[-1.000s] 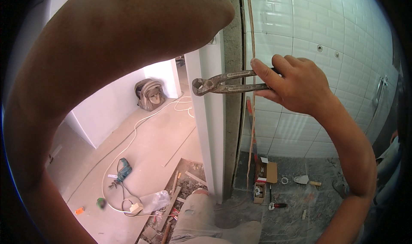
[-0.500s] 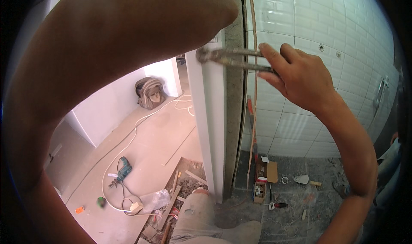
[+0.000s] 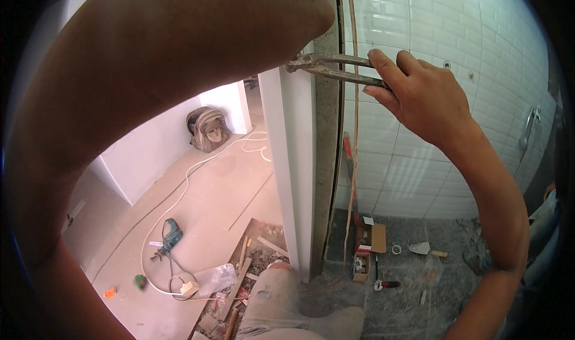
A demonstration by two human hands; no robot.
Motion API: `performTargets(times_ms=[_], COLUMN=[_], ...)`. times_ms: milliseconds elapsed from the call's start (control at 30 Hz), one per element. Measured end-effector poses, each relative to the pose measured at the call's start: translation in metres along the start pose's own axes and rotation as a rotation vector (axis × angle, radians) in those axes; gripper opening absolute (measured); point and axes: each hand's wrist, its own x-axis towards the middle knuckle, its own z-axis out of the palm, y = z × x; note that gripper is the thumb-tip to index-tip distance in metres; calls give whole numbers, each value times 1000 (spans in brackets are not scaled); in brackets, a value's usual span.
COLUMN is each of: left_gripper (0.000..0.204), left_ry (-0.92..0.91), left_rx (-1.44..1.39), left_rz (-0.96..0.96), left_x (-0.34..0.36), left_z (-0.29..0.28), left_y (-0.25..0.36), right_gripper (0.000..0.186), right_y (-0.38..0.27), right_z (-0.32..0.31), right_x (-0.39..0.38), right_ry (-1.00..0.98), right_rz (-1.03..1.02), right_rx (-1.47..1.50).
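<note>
My right hand [image 3: 425,94] grips the handles of metal pincers [image 3: 341,70], which are held horizontally with the handles apart. Their jaws are at the pale door frame [image 3: 281,160], beside the underside of my left arm and partly hidden. My raised left arm [image 3: 150,46] arches across the top left, and the edge of my left hand [image 3: 314,11] reaches the frame's top; its fingers are out of sight. A thin light-brown strip [image 3: 355,130] runs vertically beside the bare concrete edge [image 3: 326,130] of the doorway, in front of the white tiled wall [image 3: 419,178].
On the floors lie a drill [image 3: 171,235], cords, orange piece [image 3: 109,292], rubble [image 3: 245,280], cardboard boxes [image 3: 374,238], trowel [image 3: 419,248] and screwdriver [image 3: 386,285]. A bag [image 3: 206,130] leans by the far wall. My legs [image 3: 272,304] are below. Another person [image 3: 542,232] is at the right edge.
My right hand has risen with the pincers, bringing their jaws up the door frame to just beside my left arm. My left arm has barely moved.
</note>
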Motion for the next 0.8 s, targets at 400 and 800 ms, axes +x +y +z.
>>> performTargets(times_ms=[400,800], left_gripper=[19,16], left_ry=[125,762], left_rx=[-84,-296], left_rz=[35,-122], left_x=[-1,-1], left_z=[11,95], left_y=[-8,40], right_gripper=[45,52], right_y=[12,7], right_z=[-9,-17], right_x=[-2,-60], right_ry=[58,79], right_rz=[-179,114], right_rx=[-89,205])
